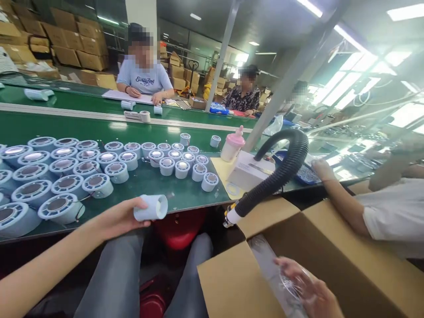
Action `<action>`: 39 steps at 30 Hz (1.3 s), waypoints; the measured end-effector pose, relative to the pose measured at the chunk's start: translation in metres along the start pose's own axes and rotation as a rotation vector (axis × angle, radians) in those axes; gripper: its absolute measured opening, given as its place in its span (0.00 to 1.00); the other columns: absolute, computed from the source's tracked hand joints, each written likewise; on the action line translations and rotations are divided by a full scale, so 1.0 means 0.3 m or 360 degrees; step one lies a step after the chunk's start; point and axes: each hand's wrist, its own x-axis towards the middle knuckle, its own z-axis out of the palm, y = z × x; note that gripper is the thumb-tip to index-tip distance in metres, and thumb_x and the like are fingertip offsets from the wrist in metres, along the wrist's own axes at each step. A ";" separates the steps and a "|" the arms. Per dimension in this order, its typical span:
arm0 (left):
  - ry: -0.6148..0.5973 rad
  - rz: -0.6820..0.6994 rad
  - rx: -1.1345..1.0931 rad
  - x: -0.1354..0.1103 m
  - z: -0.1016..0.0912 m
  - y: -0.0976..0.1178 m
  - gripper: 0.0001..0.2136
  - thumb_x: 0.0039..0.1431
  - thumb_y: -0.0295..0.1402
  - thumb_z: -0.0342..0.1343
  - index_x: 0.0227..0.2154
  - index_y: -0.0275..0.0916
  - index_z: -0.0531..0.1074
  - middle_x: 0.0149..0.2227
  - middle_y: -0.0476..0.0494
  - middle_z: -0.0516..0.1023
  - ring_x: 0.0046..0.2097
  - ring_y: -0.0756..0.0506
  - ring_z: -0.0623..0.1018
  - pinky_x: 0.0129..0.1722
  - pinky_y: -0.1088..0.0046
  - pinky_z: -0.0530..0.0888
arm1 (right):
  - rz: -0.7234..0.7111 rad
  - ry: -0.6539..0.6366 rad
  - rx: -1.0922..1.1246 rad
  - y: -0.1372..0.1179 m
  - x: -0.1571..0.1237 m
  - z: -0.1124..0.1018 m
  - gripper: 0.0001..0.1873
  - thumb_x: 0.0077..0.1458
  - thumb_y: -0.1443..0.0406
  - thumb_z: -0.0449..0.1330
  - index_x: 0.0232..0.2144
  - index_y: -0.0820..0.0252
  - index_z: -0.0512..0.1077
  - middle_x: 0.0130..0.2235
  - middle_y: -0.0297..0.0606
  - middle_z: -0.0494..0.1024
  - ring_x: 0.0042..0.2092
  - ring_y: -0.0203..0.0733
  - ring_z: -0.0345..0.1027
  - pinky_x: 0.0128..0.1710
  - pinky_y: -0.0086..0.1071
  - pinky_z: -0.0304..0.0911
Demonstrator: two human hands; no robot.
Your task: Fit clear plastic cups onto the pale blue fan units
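Note:
My left hand (121, 217) grips a light-blue plastic cylinder housing (150, 208) on its side, just off the front edge of the green bench, its open end facing right. Low on the right, my right hand (313, 287) is closed on a clear round plastic piece (289, 279), somewhat blurred, over an open cardboard box (331, 247). Clear plastic material (265, 254) shows inside the box beneath that hand. Many similar light-blue housings (99, 184) stand upright in rows on the bench, several with short wires and dark round centres.
A black flexible hose (274, 181) arches over the bench edge beside a white box (250, 170) and a pink-lidded bottle (233, 143). A co-worker's arm (341, 203) reaches in at the right. Two people sit across the green bench (185, 198). A red stool (179, 232) stands beneath.

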 end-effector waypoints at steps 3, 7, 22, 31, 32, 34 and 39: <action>-0.0286 -0.0375 -0.0245 0.013 0.109 -0.108 0.18 0.49 0.46 0.55 0.32 0.33 0.71 0.22 0.44 0.74 0.18 0.50 0.71 0.13 0.78 0.64 | -0.0453 -0.0675 0.0013 -0.114 -0.003 0.190 0.29 0.54 0.43 0.48 0.39 0.56 0.76 0.47 0.46 0.76 0.50 0.55 0.69 0.47 0.45 0.68; -0.0611 -0.0391 0.0128 0.024 0.207 -0.177 0.18 0.55 0.47 0.51 0.32 0.34 0.70 0.21 0.49 0.70 0.16 0.54 0.64 0.10 0.81 0.58 | -0.1010 -0.0818 -0.0605 -0.272 -0.043 0.407 0.27 0.58 0.54 0.53 0.59 0.52 0.61 0.54 0.47 0.67 0.53 0.52 0.65 0.49 0.45 0.66; -0.0367 0.0775 0.1441 -0.053 0.238 -0.194 0.19 0.49 0.39 0.63 0.43 0.40 0.70 0.41 0.46 0.71 0.42 0.47 0.72 0.43 0.71 0.69 | -0.0186 -0.0934 -0.0006 -0.335 -0.087 0.505 0.09 0.57 0.64 0.56 0.26 0.59 0.72 0.45 0.42 0.68 0.47 0.43 0.66 0.46 0.36 0.64; -0.0668 0.0801 0.1290 -0.017 0.204 -0.283 0.31 0.39 0.39 0.69 0.50 0.44 0.70 0.51 0.39 0.68 0.53 0.39 0.70 0.54 0.60 0.67 | 0.0209 -0.0611 0.0449 -0.321 -0.083 0.487 0.14 0.44 0.61 0.64 0.14 0.60 0.67 0.36 0.41 0.72 0.41 0.44 0.69 0.34 0.33 0.66; -0.0714 0.0725 0.1180 -0.019 0.206 -0.285 0.31 0.40 0.37 0.68 0.51 0.44 0.69 0.52 0.39 0.69 0.53 0.40 0.71 0.54 0.61 0.68 | 0.0278 -0.0598 0.0526 -0.318 -0.080 0.485 0.14 0.43 0.60 0.66 0.14 0.61 0.68 0.36 0.41 0.73 0.40 0.45 0.69 0.33 0.33 0.67; -0.0758 0.0526 0.0955 -0.027 0.217 -0.283 0.31 0.43 0.35 0.67 0.53 0.42 0.66 0.52 0.40 0.71 0.52 0.41 0.73 0.52 0.63 0.70 | 0.0428 -0.0587 0.0680 -0.313 -0.075 0.480 0.16 0.41 0.58 0.67 0.15 0.61 0.69 0.37 0.42 0.75 0.40 0.46 0.70 0.32 0.34 0.69; -0.0675 0.0220 0.0558 -0.054 0.247 -0.275 0.29 0.47 0.31 0.64 0.53 0.41 0.64 0.53 0.40 0.71 0.50 0.44 0.74 0.51 0.66 0.71 | 0.0163 -0.0756 0.0745 -0.299 -0.086 0.458 0.10 0.43 0.58 0.69 0.26 0.56 0.76 0.48 0.43 0.75 0.52 0.52 0.68 0.43 0.41 0.70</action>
